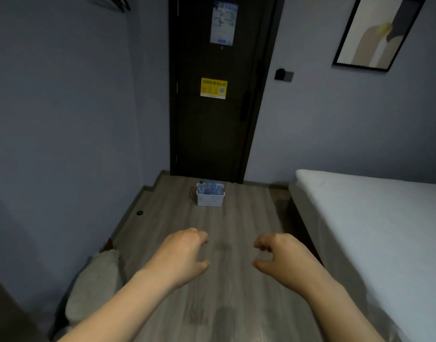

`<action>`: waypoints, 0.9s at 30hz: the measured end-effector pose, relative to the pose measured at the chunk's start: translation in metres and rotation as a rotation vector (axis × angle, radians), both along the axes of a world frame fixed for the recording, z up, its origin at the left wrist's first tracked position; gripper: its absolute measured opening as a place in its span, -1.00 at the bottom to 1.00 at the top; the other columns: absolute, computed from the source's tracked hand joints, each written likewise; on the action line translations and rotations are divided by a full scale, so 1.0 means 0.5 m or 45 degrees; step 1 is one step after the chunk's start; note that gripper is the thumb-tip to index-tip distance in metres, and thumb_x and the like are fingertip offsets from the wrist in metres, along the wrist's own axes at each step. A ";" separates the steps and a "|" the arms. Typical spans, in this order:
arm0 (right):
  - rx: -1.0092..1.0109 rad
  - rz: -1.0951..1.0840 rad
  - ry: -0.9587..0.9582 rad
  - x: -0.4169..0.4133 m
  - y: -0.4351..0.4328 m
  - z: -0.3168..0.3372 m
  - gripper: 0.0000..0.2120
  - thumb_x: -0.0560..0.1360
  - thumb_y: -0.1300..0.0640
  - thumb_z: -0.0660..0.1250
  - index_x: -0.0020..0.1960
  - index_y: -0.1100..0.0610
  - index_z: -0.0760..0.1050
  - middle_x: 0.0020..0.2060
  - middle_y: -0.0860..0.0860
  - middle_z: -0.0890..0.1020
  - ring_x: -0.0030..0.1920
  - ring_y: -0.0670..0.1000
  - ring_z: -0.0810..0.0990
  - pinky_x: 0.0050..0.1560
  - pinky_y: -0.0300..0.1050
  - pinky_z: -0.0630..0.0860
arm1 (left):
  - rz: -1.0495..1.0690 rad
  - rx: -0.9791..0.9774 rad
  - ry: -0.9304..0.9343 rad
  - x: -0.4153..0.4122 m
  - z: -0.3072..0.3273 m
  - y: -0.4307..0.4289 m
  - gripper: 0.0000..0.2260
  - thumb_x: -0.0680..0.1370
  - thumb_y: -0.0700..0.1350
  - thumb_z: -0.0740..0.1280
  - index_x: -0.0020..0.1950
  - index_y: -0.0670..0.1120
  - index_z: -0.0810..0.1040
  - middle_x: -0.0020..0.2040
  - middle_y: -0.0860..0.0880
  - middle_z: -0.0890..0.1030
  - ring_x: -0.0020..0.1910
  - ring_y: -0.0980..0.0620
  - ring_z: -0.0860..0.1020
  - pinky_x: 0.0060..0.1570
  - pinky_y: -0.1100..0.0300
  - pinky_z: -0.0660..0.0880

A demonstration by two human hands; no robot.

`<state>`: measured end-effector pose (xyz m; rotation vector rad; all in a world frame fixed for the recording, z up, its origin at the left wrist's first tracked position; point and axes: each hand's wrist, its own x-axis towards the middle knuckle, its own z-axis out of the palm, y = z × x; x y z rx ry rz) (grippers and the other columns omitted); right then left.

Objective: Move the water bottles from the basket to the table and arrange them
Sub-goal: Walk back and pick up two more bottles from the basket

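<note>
Basket [210,199] of water bottles [210,188] spotted centre frame, well beyond left hand [184,253], right hand [283,257]; left judged nearer; fingers [201,236] loosely curled, empty.

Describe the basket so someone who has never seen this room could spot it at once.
Look to the dark door at the far end of the room, the one with a yellow sign. On the wood floor at its foot stands a small white basket with perforated walls. It is the only container on the floor, and blue water bottles stick up from it.
</note>
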<state>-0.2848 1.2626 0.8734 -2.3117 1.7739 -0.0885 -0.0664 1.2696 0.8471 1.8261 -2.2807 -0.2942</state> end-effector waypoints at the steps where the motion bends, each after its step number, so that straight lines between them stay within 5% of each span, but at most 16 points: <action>1: 0.013 -0.004 0.003 0.008 -0.028 -0.002 -0.58 0.47 -0.06 0.36 0.31 -0.05 0.47 0.14 -0.11 0.59 0.12 -0.14 0.55 0.12 -0.27 0.50 | -0.006 0.009 0.000 0.007 -0.002 -0.028 -0.63 0.47 0.08 0.32 0.25 0.00 0.48 0.17 0.02 0.53 0.17 0.02 0.51 0.13 0.16 0.43; 27: 0.140 0.088 0.008 0.012 -0.921 -0.111 -0.62 0.45 -0.10 0.39 0.25 -0.10 0.48 0.09 -0.14 0.59 0.04 -0.16 0.56 0.08 -0.21 0.55 | 0.101 0.132 0.026 0.021 -0.085 -0.872 -0.64 0.47 0.06 0.34 0.23 -0.01 0.50 0.17 0.00 0.53 0.18 0.02 0.51 0.16 0.17 0.42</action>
